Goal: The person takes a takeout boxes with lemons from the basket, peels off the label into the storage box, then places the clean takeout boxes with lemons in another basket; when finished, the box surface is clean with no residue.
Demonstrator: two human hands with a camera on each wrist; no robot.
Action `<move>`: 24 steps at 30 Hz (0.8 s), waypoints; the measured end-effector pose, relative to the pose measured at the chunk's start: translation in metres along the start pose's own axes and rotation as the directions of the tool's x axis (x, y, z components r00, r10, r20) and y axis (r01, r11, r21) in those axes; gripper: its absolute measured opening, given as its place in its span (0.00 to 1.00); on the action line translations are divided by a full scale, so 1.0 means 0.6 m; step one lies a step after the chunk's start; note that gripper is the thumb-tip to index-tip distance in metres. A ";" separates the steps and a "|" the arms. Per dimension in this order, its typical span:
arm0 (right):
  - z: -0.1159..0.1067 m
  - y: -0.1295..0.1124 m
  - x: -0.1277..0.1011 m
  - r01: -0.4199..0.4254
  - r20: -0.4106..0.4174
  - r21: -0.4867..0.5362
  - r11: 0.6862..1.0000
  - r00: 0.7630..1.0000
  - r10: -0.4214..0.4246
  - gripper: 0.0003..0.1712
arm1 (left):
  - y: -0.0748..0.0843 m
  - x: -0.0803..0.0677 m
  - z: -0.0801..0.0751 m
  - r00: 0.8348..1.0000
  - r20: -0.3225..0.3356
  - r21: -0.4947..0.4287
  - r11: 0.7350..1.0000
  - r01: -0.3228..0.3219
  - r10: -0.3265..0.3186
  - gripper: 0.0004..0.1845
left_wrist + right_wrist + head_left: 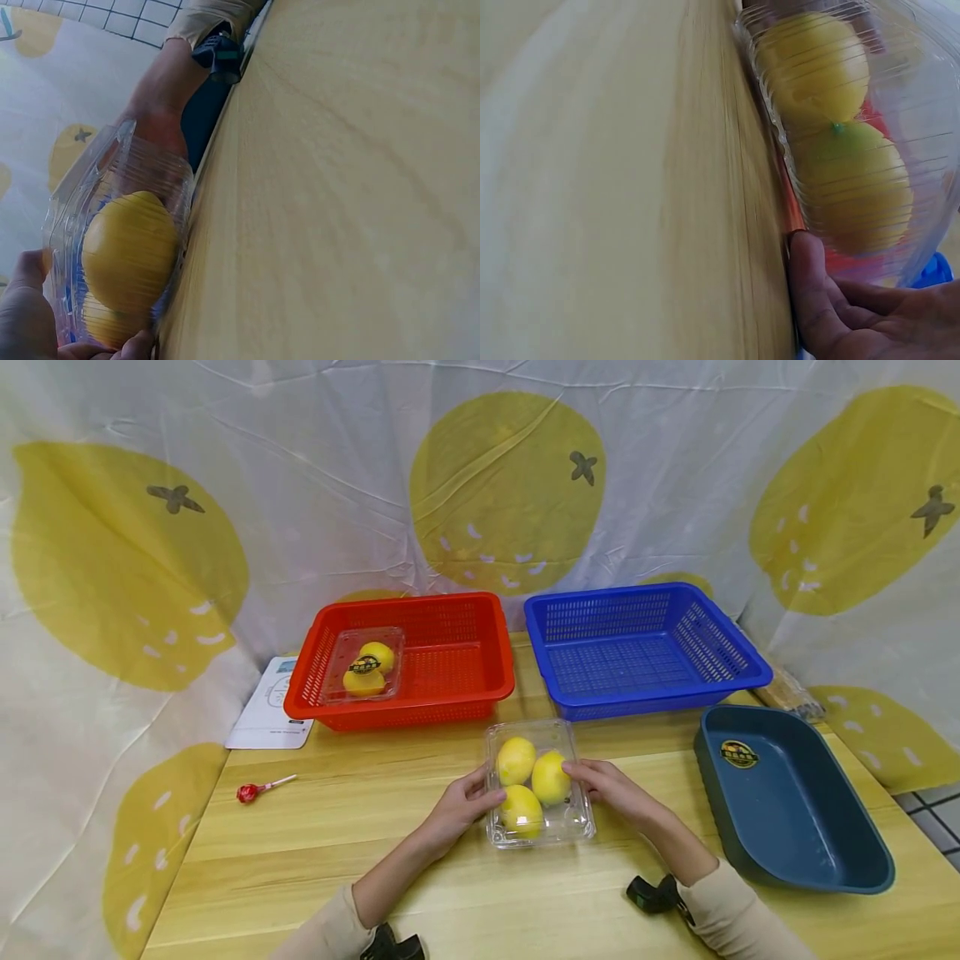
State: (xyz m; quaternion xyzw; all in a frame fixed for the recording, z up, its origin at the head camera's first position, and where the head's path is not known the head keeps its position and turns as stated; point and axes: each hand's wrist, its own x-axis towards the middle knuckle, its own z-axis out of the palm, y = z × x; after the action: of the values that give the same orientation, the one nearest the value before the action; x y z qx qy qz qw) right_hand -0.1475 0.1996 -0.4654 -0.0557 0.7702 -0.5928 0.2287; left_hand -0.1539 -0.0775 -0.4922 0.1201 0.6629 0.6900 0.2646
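A clear plastic clamshell box (pixel 558 831) with three lemons (pixel 551 778) inside lies at the middle of the wooden table, its lid looking closed. From the left side my left hand (pixel 461 810) grips it, thumb on top near the lowest lemon. On the opposite side my right hand (pixel 611 789) holds the edge, thumb over the lid. Ribbed plastic walls cover the lemons in both wrist views. In the left wrist view fingers (pixel 136 346) curl under the box's lower edge; in the right wrist view fingertips (pixel 807 251) do likewise.
Behind stands a red basket (pixel 420 710) holding another clear box (pixel 337 664) with two yellow fruits and a black-gold label. Beside it is a blue basket (pixel 652 703). A dark teal basin (pixel 795 810) with a similar sticker stands right. At left lie a lollipop (pixel 249 792) and a printed sheet (pixel 266 714).
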 end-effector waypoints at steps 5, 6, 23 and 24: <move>0.005 0.002 0.002 -0.006 -0.022 0.028 1.000 1.000 0.007 0.23 | 0.012 0.002 -0.013 0.999 -0.001 -0.023 0.998 0.051 -0.051 0.44; 0.005 0.003 0.002 -0.005 -0.020 0.030 1.000 1.000 0.006 0.24 | 0.016 0.002 -0.018 0.998 -0.008 -0.025 0.998 0.061 -0.061 0.44; 0.004 0.006 0.001 -0.004 -0.008 0.039 0.999 1.000 0.004 0.28 | 0.144 -0.015 0.021 0.985 -0.125 0.555 0.832 -0.031 0.120 0.51; 0.004 0.006 0.002 -0.004 -0.007 0.041 0.999 1.000 0.005 0.29 | 0.153 -0.009 0.029 0.986 -0.103 0.584 0.810 -0.050 0.134 0.51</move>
State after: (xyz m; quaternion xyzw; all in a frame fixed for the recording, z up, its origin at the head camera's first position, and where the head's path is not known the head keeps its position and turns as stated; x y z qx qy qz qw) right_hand -0.1466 0.1980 -0.4695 -0.0474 0.7588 -0.6080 0.2285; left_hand -0.1595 -0.0639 -0.3997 0.1786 0.8516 0.4741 0.1348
